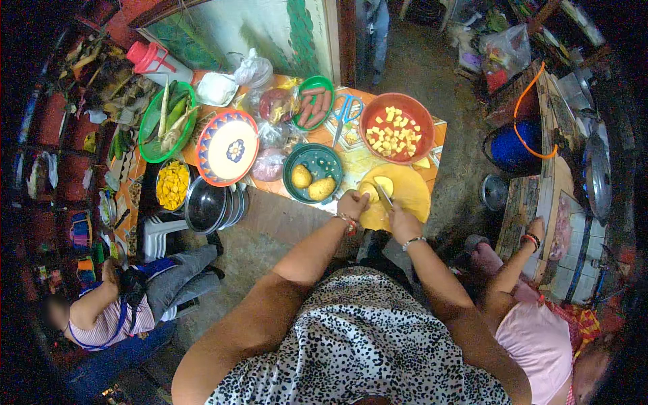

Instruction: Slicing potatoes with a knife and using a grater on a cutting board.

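Note:
My left hand (354, 205) steadies a peeled potato (368, 191) on a round yellow cutting board (414, 195) by the table's near edge. In my right hand (406, 225) is a knife (385, 196), its blade down beside the potato. A cut potato piece (385, 183) lies just past the blade. Beyond the board stands a reddish plastic bowl (371, 144) with diced potato (393, 141) in it. To the left, a dark green bowl (289, 177) holds two unpeeled potatoes (321, 189).
Blue-handled scissors (349, 109) lie near a green bowl of sausages (315, 106). Further left are plastic bags (268, 164), a patterned plate (232, 147), a green basket of vegetables (147, 136) and a bowl of yellow pieces (173, 185). People sit left (109, 319) and right (536, 339).

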Demonstrator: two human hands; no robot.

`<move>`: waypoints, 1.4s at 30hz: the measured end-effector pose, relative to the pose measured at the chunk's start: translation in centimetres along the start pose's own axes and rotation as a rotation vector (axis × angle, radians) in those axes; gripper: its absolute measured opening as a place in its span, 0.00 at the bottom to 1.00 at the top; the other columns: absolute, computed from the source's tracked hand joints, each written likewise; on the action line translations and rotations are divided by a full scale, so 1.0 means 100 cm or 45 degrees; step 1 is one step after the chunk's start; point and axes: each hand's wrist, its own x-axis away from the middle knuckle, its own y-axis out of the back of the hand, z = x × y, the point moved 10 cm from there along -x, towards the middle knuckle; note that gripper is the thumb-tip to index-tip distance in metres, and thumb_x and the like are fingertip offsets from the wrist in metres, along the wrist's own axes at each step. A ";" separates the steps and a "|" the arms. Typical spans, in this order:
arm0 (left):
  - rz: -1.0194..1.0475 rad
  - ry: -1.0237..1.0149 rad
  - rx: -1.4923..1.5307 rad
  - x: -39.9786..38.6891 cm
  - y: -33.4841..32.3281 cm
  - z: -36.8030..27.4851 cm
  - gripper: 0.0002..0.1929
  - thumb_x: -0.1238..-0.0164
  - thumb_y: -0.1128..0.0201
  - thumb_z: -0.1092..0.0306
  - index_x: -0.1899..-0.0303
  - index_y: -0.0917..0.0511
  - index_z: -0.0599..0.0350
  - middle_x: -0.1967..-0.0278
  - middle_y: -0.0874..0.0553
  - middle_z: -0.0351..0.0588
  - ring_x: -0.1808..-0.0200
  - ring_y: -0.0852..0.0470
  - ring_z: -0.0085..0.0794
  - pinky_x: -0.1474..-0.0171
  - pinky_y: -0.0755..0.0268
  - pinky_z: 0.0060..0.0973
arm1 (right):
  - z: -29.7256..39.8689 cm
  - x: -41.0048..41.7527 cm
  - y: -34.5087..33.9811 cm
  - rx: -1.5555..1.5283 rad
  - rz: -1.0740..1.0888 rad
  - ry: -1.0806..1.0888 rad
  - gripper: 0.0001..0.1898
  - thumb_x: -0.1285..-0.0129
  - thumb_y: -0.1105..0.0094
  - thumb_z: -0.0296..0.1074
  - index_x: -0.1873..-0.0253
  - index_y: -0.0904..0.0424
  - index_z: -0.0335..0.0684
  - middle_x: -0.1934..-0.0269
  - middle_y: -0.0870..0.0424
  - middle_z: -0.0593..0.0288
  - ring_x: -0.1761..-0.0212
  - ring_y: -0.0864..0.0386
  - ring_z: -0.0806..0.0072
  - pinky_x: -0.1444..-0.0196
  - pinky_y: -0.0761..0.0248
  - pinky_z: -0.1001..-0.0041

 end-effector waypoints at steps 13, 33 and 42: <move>-0.276 -0.686 -0.479 0.015 0.013 -0.055 0.14 0.49 0.27 0.70 0.64 0.23 0.61 0.71 0.20 0.44 0.70 0.23 0.27 0.65 0.27 0.25 | 0.048 -0.009 0.008 0.232 -0.190 0.203 0.11 0.35 0.60 0.34 0.51 0.35 0.36 0.74 0.18 0.45 0.72 0.18 0.50 0.71 0.26 0.52; -0.078 -0.848 -0.963 0.040 -0.002 -0.097 0.21 0.49 0.33 0.75 0.53 0.30 0.61 0.54 0.24 0.58 0.54 0.22 0.43 0.52 0.27 0.36 | 0.027 0.000 0.025 -0.037 -0.269 0.100 0.12 0.33 0.59 0.38 0.55 0.34 0.34 0.75 0.20 0.39 0.72 0.21 0.44 0.69 0.30 0.48; 0.523 -1.223 -1.613 0.039 -0.051 -0.107 0.19 0.39 0.46 0.69 0.45 0.29 0.54 0.46 0.25 0.48 0.45 0.27 0.44 0.45 0.28 0.36 | -0.013 -0.015 0.010 0.026 -0.105 0.027 0.12 0.35 0.55 0.39 0.52 0.32 0.39 0.68 0.18 0.41 0.66 0.19 0.45 0.63 0.28 0.49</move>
